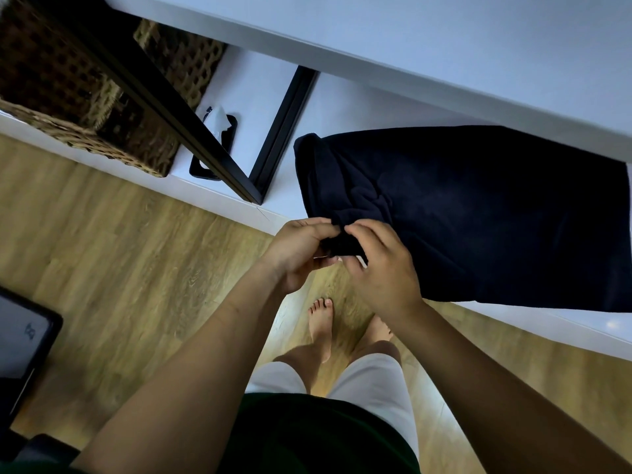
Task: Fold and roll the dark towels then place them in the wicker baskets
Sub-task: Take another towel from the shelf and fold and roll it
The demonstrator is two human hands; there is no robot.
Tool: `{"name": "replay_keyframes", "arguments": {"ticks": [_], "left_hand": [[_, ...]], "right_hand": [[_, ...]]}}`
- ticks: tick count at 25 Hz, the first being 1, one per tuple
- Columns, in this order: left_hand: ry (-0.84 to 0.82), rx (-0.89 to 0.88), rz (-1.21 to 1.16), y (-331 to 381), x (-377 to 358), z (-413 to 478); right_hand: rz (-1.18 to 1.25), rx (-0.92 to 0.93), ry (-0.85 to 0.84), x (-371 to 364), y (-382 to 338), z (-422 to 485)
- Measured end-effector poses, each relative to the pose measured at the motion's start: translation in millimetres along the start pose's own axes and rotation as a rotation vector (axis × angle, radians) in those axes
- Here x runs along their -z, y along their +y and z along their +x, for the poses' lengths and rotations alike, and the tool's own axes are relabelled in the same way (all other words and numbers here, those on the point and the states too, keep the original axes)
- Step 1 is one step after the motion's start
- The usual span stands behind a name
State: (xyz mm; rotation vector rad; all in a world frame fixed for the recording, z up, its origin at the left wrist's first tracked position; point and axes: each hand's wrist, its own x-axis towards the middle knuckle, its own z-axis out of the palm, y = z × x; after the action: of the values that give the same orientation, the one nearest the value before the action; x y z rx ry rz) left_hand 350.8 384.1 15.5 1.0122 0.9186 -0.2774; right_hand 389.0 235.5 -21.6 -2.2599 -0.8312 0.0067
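A dark navy towel (478,213) lies spread on a white shelf surface (342,107), its far left edge rolled up a little. Its near left corner hangs over the shelf's front edge. My left hand (301,251) and my right hand (383,268) both pinch that corner, fingertips close together. Two wicker baskets stand at the upper left on the same shelf: a dark brown one (44,70) and a lighter one (181,59) behind it.
A black metal frame post (164,107) and a black upright (284,131) cross the shelf between baskets and towel. A black tissue box (219,138) sits by the post. A white shelf (410,35) overhangs above. The floor is wood (119,268); my bare feet (321,323) stand below.
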Motion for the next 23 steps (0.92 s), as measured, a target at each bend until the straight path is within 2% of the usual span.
{"name": "replay_keyframes", "arguments": {"ticks": [5, 9, 13, 16, 17, 21, 23], "left_hand": [[0.05, 0.073, 0.109, 7.7, -8.1, 15.3], [0.191, 0.046, 0.272, 13.3, 0.3, 64.0], [0.191, 0.0, 0.476, 12.1, 17.1, 101.9], [0.365, -0.146, 1.055, 15.4, 24.9, 114.0], [0.426, -0.232, 1.184, 15.9, 25.9, 111.4], [0.493, -0.476, 1.166, 28.1, 29.9, 66.9], [0.401, -0.575, 1.16, 49.0, 29.4, 24.5]], "right_hand": [[0.144, -0.061, 0.073, 18.7, -0.8, 3.9], [0.128, -0.065, 0.149, 44.9, -0.9, -6.7], [0.131, -0.078, 0.089, 82.9, -0.5, -26.9], [0.05, -0.086, 0.074, 108.8, 1.8, -41.7], [0.012, -0.085, 0.081, 117.7, 2.8, -45.0], [-0.127, -0.019, 0.126, 164.7, -9.8, -52.5], [-0.15, -0.025, 0.182, 200.7, -14.4, -58.2]]}}
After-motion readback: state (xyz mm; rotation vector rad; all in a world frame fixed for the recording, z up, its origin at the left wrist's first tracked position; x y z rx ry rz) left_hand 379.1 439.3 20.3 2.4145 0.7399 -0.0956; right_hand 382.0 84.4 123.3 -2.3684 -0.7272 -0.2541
